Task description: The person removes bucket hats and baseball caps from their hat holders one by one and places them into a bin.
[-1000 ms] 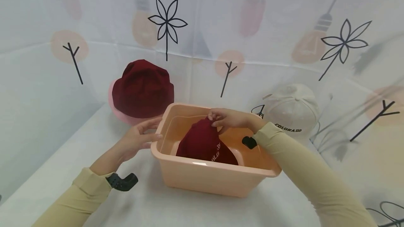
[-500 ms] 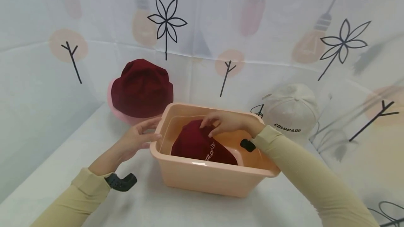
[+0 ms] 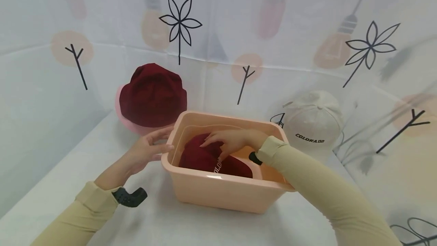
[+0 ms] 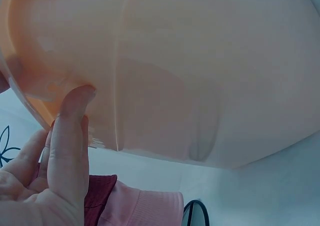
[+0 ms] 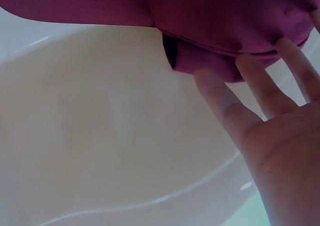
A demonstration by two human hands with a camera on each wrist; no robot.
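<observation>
While your right hand is spread wide, holding nothing, its fingertips touch the red cap, which lies in the bin toward the left end, brim pointing right along the near wall. Your left hand, fingers extended, touches the bin's left rim. Beyond, a red hat sits over pink fabric at the table's far left corner, a white cap at the far right.
</observation>
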